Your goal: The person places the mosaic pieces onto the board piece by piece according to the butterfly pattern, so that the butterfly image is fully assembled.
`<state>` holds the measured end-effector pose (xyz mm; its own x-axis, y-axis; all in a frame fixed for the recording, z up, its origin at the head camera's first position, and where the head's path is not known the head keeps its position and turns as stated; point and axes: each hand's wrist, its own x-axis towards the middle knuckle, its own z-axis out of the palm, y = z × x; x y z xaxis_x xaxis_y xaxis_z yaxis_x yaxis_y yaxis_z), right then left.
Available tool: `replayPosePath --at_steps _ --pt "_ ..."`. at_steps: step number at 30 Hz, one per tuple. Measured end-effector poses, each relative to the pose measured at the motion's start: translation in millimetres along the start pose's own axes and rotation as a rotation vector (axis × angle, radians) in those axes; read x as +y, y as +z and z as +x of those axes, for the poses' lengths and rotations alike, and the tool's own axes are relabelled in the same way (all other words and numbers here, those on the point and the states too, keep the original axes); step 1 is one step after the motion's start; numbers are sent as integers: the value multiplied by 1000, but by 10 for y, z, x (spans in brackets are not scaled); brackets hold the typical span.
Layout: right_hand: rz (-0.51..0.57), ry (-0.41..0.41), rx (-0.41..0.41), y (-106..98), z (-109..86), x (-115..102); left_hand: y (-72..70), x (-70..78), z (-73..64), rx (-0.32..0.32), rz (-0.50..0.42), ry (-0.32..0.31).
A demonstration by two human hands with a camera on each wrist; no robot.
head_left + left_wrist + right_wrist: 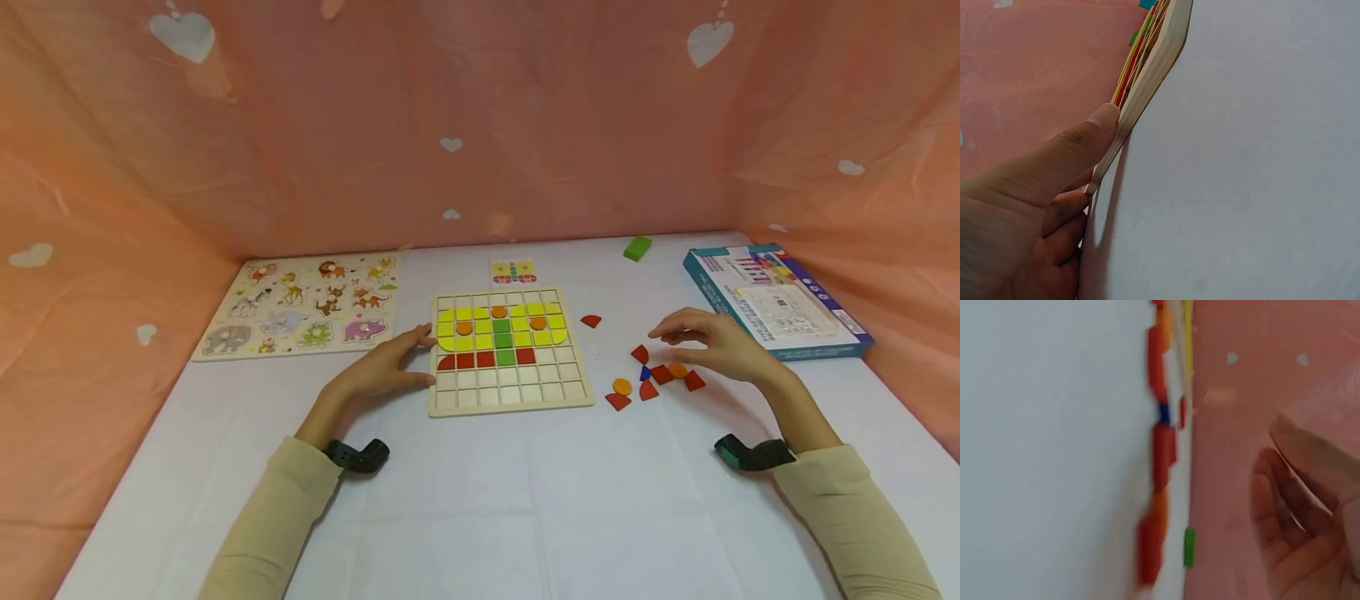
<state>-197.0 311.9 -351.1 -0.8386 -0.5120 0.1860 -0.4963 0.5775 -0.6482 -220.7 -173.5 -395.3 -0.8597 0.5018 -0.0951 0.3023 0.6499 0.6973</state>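
Note:
A wooden grid board carries yellow, green, red and orange pieces laid in a butterfly shape. My left hand rests at the board's left edge, thumb and fingertips touching its side; in the left wrist view the thumb presses against the edge. Loose pieces lie right of the board: red quarter circles, a red square, orange discs and a blue triangle. Above them hovers my right hand, fingers loosely bent and holding nothing; the right wrist view shows a gap between thumb and fingers.
Behind the board lies a small butterfly pattern card. An animal puzzle board is at the back left, a blue-edged box at the right. Green pieces lie near the pink curtain. One red quarter circle sits apart.

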Motion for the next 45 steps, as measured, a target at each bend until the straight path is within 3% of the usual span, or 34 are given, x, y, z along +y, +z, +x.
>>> replayPosePath --at_steps 4,9,18,25,32,40,45 --pt "29 65 -99 6 -121 123 -3 0 -7 0 -7 -4" --pt "94 79 -155 92 -152 276 -16 -8 -16 3 6 -3" --pt "112 54 -126 204 -132 366 -19 -13 -27 1 -1 -9" --pt "66 88 -88 182 -87 260 -25 -17 -23 6 1 -8" --pt "47 108 27 248 228 -15 -31 -21 -16 5 9 0" --pt "57 36 4 569 689 -352 -12 -12 -16 2 27 36" --pt "43 -20 -29 759 865 -411 -7 -7 -10 1 19 29"
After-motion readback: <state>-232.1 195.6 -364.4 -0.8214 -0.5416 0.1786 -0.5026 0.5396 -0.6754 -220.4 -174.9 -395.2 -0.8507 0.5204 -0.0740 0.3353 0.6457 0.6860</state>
